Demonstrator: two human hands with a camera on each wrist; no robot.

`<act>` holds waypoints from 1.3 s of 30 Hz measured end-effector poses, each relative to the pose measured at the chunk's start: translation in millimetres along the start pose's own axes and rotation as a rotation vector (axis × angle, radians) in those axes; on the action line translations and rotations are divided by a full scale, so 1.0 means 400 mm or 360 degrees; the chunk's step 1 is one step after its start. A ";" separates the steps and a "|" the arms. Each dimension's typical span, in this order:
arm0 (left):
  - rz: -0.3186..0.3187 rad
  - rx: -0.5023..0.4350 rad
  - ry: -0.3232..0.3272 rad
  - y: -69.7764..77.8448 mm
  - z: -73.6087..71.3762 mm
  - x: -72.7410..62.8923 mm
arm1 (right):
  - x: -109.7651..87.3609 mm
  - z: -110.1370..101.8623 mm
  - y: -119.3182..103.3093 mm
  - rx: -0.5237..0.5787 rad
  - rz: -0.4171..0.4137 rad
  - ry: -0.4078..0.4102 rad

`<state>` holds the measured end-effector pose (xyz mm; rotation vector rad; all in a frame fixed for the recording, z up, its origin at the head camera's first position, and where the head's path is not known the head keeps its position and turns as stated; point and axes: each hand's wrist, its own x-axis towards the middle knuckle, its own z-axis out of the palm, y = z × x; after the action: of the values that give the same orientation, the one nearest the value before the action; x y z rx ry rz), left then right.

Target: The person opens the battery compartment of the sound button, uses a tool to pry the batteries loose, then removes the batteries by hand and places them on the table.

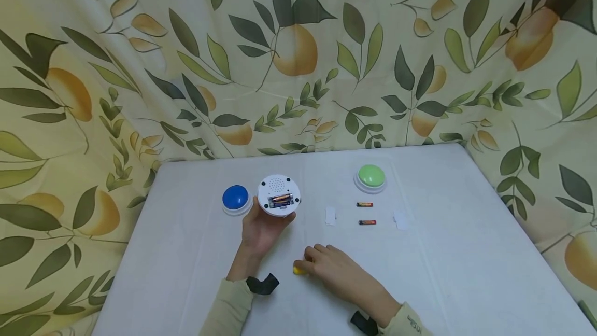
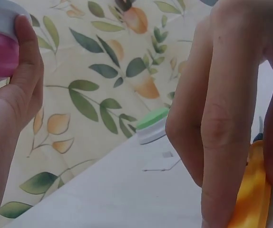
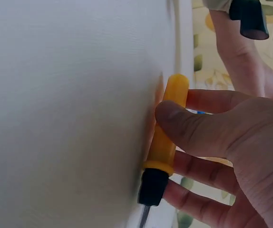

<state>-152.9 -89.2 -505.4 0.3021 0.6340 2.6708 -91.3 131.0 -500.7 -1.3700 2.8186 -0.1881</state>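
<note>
My left hand [image 1: 262, 232] grips a round push button [image 1: 278, 184], its white underside facing me. Batteries [image 1: 281, 201] sit in the uncovered slot of that underside. In the left wrist view the button's pink dome [image 2: 1, 57] shows on the far side. Lower and to the right, my right hand [image 1: 338, 271] pinches a screwdriver [image 3: 164, 142] by its yellow handle, thumb on one side and fingers on the other. Its black collar and the start of a metal shaft show in the right wrist view, close over the white tabletop.
A blue button [image 1: 235, 198] stands just left of the held one. At the back right is a green button [image 1: 371, 176]. Two loose batteries [image 1: 365, 205] lie in front of it, between a white cover piece [image 1: 330, 216] and another white piece [image 1: 400, 220]. A patterned curtain hangs behind the table.
</note>
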 end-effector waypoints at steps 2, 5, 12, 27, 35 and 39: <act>-0.0012 -0.0001 -0.0018 0.000 0.001 -0.002 | 0.000 0.004 0.003 0.0024 0.0006 -0.0010; -0.0044 0.0005 -0.0029 -0.001 0.001 -0.005 | -0.001 0.009 0.007 0.0080 0.0012 -0.0017; -0.0113 0.0033 -0.0017 -0.005 -0.004 -0.019 | 0.002 0.014 0.027 0.0346 0.0065 0.0042; -0.0167 -0.0029 -0.0049 -0.030 -0.024 -0.082 | 0.024 -0.025 0.009 0.0784 -0.0025 0.0933; -0.0197 -0.0063 -0.0025 -0.052 -0.036 -0.098 | 0.056 -0.062 0.001 0.0896 0.0086 0.1165; -0.0219 -0.0048 -0.0047 -0.063 -0.040 -0.102 | 0.065 -0.071 0.003 0.0790 0.0158 0.1112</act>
<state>-112.7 -91.2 -535.9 0.2787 0.5835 2.5375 -109.9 114.2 -471.4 -1.1993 2.9641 -1.5067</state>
